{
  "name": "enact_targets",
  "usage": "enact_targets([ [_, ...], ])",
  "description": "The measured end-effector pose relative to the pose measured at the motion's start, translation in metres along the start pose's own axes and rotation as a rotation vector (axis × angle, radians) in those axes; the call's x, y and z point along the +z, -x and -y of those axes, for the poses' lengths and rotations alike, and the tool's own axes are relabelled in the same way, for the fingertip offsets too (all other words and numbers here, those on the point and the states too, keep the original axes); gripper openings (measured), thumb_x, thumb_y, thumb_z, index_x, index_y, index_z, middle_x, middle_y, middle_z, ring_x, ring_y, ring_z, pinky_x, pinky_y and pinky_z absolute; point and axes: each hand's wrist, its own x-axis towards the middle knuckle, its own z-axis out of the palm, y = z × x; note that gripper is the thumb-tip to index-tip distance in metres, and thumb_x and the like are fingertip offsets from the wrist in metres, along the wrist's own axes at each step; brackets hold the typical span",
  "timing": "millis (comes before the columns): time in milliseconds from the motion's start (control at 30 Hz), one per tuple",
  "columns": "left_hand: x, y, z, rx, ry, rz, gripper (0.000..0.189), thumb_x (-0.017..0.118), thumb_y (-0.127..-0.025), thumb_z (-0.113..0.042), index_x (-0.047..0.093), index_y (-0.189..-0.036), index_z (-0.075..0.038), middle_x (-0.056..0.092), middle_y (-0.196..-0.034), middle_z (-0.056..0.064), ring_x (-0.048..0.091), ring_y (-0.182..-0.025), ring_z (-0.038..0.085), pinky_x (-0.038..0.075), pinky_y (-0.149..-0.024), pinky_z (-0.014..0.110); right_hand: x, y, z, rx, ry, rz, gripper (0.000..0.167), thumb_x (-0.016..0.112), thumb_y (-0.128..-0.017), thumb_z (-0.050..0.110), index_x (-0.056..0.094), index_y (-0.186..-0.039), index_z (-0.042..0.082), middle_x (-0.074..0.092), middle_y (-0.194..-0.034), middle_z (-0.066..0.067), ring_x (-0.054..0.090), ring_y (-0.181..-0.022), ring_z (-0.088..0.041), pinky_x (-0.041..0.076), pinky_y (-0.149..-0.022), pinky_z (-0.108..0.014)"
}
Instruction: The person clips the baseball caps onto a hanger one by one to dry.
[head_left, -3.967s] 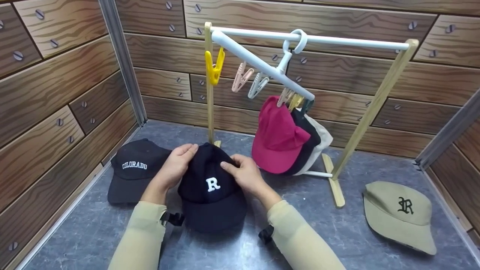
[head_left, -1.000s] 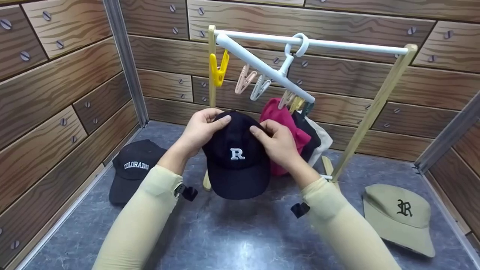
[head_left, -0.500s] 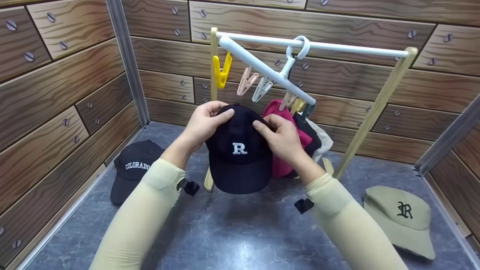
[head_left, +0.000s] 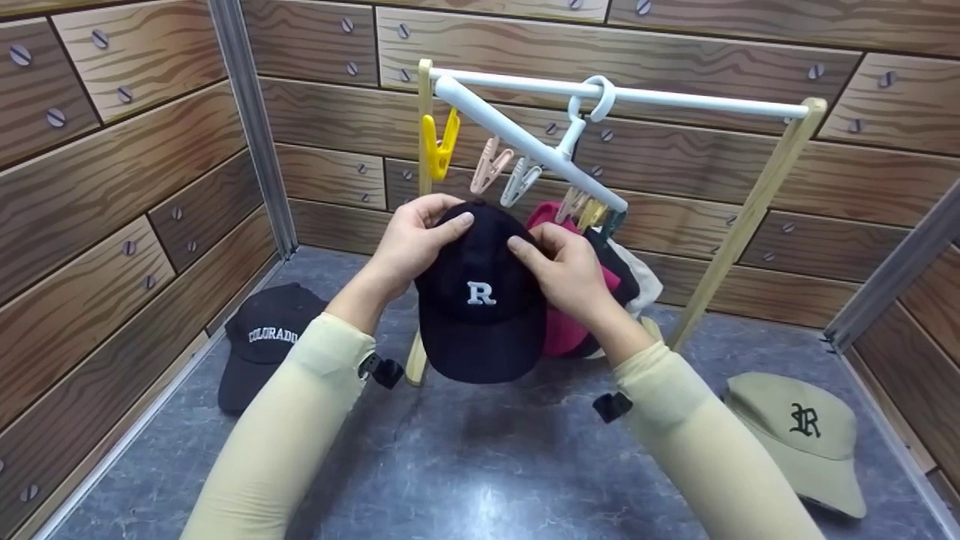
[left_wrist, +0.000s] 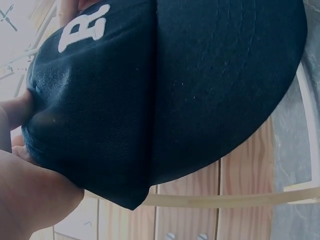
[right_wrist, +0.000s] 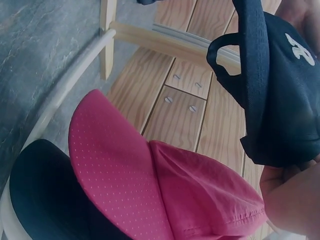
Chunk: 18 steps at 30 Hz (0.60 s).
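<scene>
From my distant place I watch through the head camera how two bare hands hold one dark cap (head_left: 484, 330). The cap is in the air above the grey table (head_left: 465, 472), in front of the rack (head_left: 697, 99), with its brim downward and the white letter R turned to the camera. The left hand (head_left: 412, 238) pinches the top of the crown: its thumb lies on the front and its other fingers go behind. The right hand (head_left: 568, 268) pinches the other side of the crown in the same manner, so I can call both grips narrow, with the cloth between thumb and fingers.

The top of this cap appears just below a pink clip (head_left: 491, 166) and a pale grey clip (head_left: 520, 184), which hang from the white hanger (head_left: 517, 131) beside a yellow clip (head_left: 440, 146). At the other end of the hanger, a red cap (right_wrist: 200, 190), a black cap (right_wrist: 45, 195) and a whitish cap (head_left: 643, 279) hang one behind another. In the right wrist view, the red cap is near the right hand. On the table, a COLORADO cap (head_left: 255, 337) lies at the left, and an olive cap (head_left: 806, 427) lies at the right.
</scene>
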Motion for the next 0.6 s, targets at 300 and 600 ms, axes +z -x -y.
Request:
enact_targets([
  [300,0.004,-0.002,-0.006,0.020,0.038,0.012,0.013,0.076,-0.106,-0.008,0.079,-0.117,-0.003,0.080,-0.098,0.006,0.075,-0.084,0.017,0.062,-0.078,0.029,-0.004,-0.001,0.005,-0.002,0.005,0.014,0.025,0.078,-0.106,0.023,0.074,-0.088,0.006,0.062,-0.074,0.008,0.055,-0.073,-0.011,0.044,-0.068,-0.026],
  [600,0.005,-0.002,-0.007,0.024,0.037,0.018,0.013,0.076,-0.105,-0.007,0.080,-0.118,-0.003,0.080,-0.099,0.005,0.075,-0.085,0.016,0.062,-0.079,0.029,-0.008,-0.006,0.014,0.034,-0.006,0.053,0.024,0.079,-0.106,0.030,0.077,-0.100,0.007,0.074,-0.086,0.002,0.066,-0.081,-0.015,0.051,-0.075,-0.026],
])
